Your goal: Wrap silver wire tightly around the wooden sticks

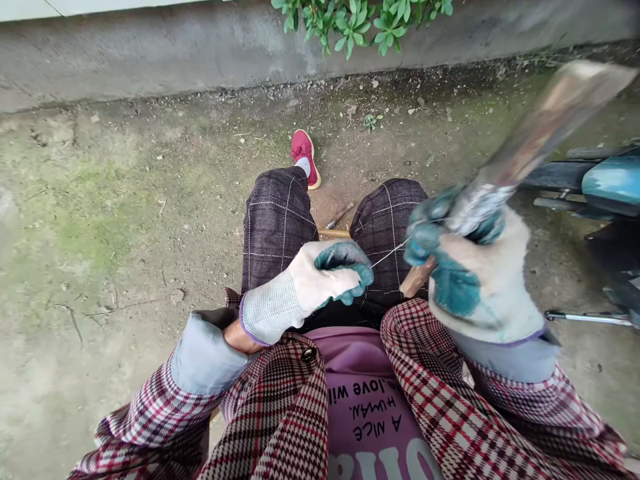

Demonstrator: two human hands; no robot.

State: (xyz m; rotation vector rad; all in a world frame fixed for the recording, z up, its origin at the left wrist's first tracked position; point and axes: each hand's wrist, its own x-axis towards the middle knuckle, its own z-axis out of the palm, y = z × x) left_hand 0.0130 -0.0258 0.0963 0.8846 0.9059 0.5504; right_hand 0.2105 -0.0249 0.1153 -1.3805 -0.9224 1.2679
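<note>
Both hands wear white work gloves with green-coated palms and fingers. My right hand [470,260] is wrapped round a thick wooden stick [545,127], which slants up to the right and is blurred by motion at its far end. A silvery winding [480,207] covers the part of the stick by the fingers; its short lower end pokes out below the hand. From there a thin pale wire or string [391,254] runs taut to my left hand [330,273], whose fingers are closed in a pinch on it above the lap. The exact fingertip hold is hidden.
Between the knees, a short stick [340,217] lies on the dirt ground near a yellowish bar [334,233]. A low concrete wall [150,53] with a leafy plant [355,23] runs along the far side. At right stands a blue and black vehicle [610,183], partly in view.
</note>
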